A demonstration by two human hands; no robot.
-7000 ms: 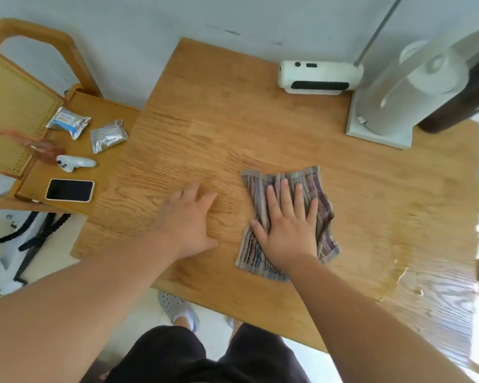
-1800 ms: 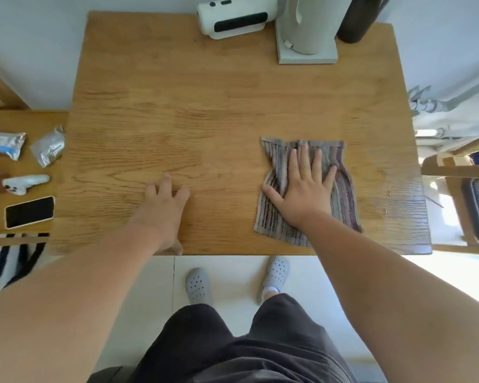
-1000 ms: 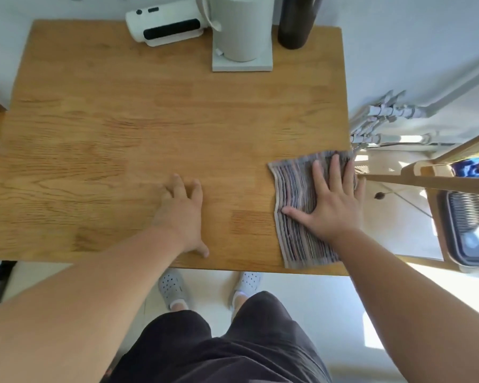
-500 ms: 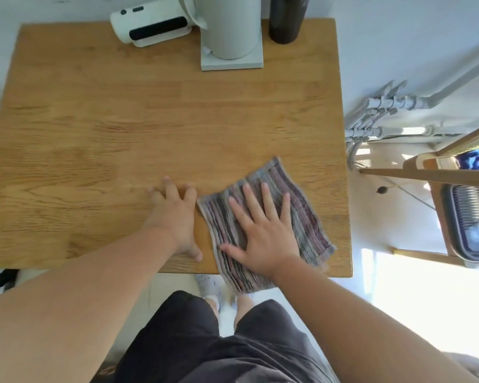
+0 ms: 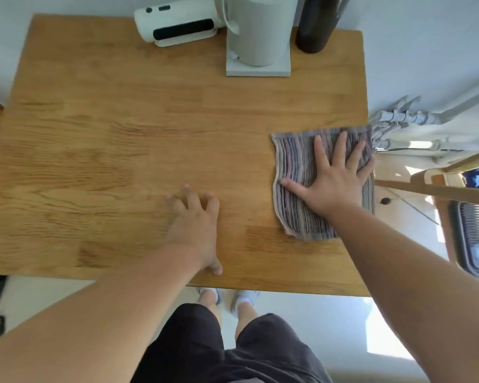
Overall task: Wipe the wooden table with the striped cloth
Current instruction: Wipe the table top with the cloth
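The striped cloth (image 5: 293, 172) lies spread on the wooden table (image 5: 122, 134) at its right edge, with its far right corner just over the rim. My right hand (image 5: 335, 178) presses flat on top of it, fingers spread, covering its middle. My left hand (image 5: 197, 225) rests on the bare wood near the front edge, to the left of the cloth and apart from it, holding nothing.
At the back of the table stand a white device (image 5: 177, 23), a pale cylinder on a square base (image 5: 257, 37) and a dark bottle (image 5: 315, 23). Wall pipes (image 5: 398, 120) and a wooden chair frame (image 5: 440, 189) lie just past the right edge.
My right hand has slid the cloth from the front middle, beside my left hand, out to the table's right edge. My left hand has stayed near the front edge.
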